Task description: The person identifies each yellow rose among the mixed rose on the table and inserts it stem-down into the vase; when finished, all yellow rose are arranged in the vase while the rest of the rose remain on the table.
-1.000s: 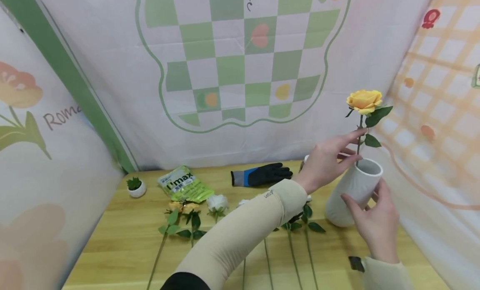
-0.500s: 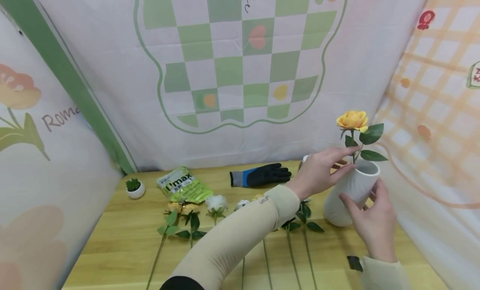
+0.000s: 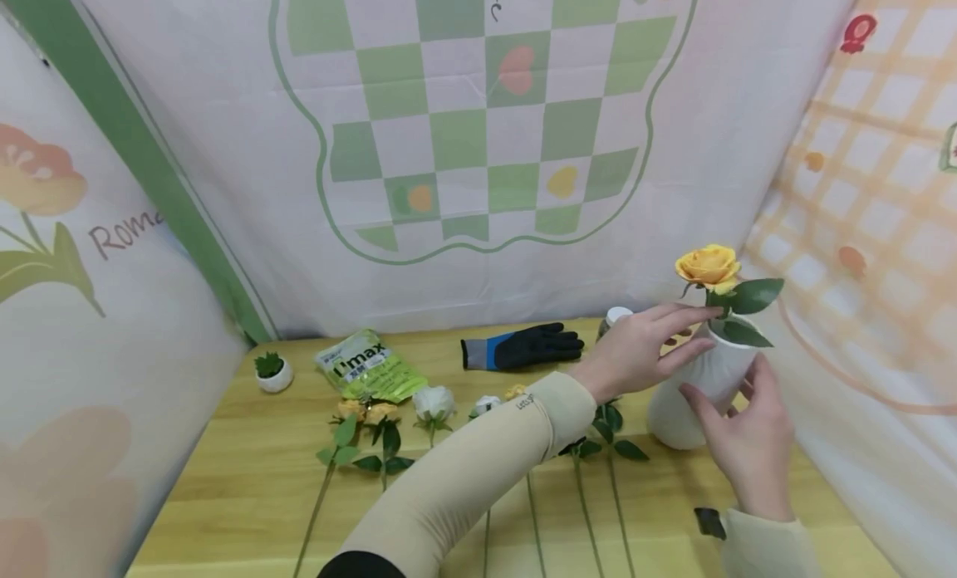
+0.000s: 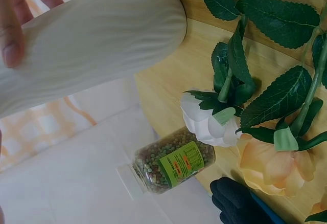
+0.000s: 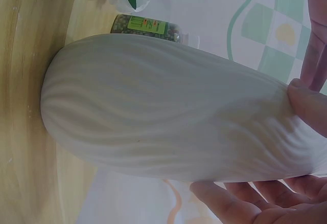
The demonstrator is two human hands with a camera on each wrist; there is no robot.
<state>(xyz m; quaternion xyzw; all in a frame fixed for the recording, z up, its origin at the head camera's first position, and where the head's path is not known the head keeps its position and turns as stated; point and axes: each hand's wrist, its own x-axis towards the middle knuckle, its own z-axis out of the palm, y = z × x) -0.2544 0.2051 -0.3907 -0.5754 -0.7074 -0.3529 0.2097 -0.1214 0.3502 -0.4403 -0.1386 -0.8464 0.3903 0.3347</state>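
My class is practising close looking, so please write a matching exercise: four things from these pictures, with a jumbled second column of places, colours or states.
Things:
1. Glove
2. Potted plant
3. Upright yellow rose
4. Jar

Descriptions:
A. Bloom just above the mouth of the vase
B. See-through, with a white cap
C. Black, blue and grey
D. At the left end of the table

Pairs: 1-C, 2-D, 3-A, 4-B

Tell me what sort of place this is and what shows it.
Probably a small indoor staged booth rather than a lived-in room: white printed fabric-like walls stand round a light wooden table, where long-stemmed white and yellow roses lie in a row beside a tall white ribbed vase.
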